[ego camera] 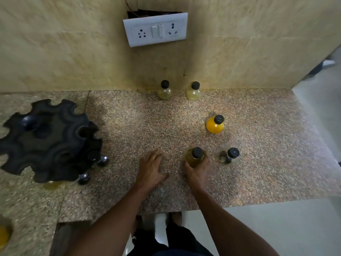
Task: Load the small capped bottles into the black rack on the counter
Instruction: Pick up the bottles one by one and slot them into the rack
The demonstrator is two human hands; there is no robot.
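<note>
The counter (166, 126) is speckled granite, with pink, brown and grey grains mixed together. The wall (73, 52) behind it is pale yellow-beige with a soft marbled pattern. The switch plate (156, 29) on the wall is white. The rack (49, 141) is black. All bottle caps are black. The two bottles by the wall (164, 92) (193, 93) have pale yellow, cloudy content. One bottle (215, 126) is bright orange-yellow. The bottle in the right hand (194, 158) is dark amber-olive. The bottle beside it (229, 157) is almost clear, with dark parts inside.
</note>
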